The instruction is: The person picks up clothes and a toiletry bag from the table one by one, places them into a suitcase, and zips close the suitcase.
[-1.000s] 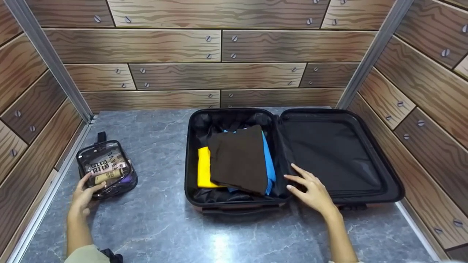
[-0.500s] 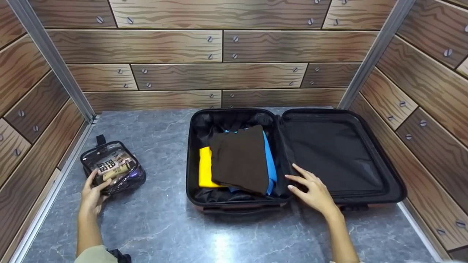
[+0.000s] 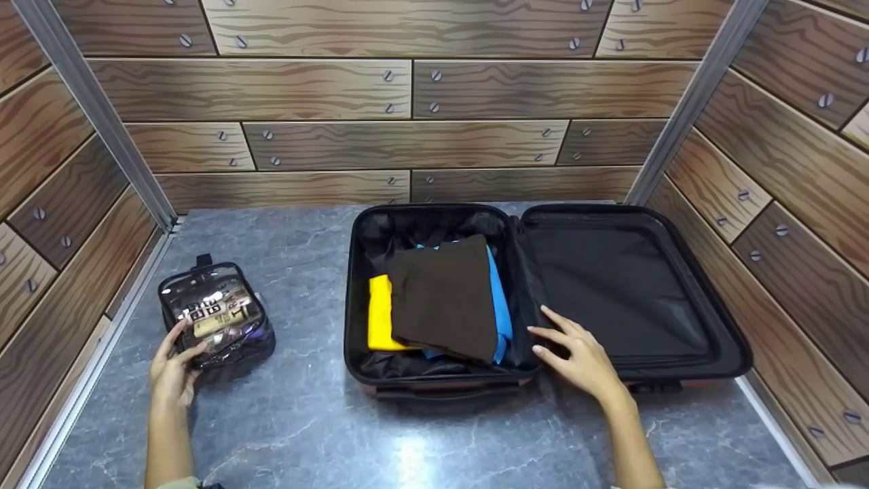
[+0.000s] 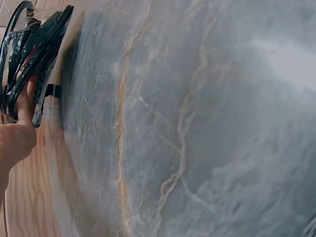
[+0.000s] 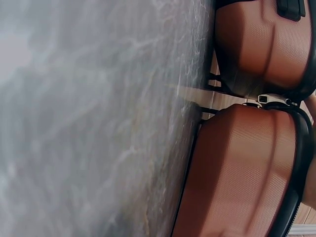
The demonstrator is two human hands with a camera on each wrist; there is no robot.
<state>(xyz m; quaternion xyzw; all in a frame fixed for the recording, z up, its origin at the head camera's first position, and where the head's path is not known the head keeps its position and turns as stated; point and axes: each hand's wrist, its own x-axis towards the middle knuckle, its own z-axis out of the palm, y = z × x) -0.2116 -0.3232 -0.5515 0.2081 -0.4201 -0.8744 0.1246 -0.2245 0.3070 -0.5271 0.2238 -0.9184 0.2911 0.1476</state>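
In the head view my left hand (image 3: 173, 367) grips a clear toiletry bag (image 3: 231, 346) with black trim by its near left corner, thumb and fingers on either side. Inside the bag are a tan tube, something purple and other small items. The left wrist view shows the same bag (image 4: 29, 64) at its upper left edge, with fingers against it. My right hand (image 3: 580, 356) rests with spread fingers at the hinge side of an open suitcase (image 3: 448, 386). Folded brown cloth (image 3: 445, 299) lies inside it, over blue cloth (image 3: 501, 305) and yellow cloth (image 3: 380, 319).
The suitcase lid (image 3: 624, 292) lies opened out to the right, near the side wall. Its reddish-brown shell (image 5: 237, 173) shows in the right wrist view. Wood-patterned panels (image 3: 326, 88) enclose the grey marbled table (image 3: 299, 435) at the back and sides.
My left hand has shifted a little to the right with the toiletry bag, and the bag's tilt has changed slightly. The right hand and the suitcase have stayed put.
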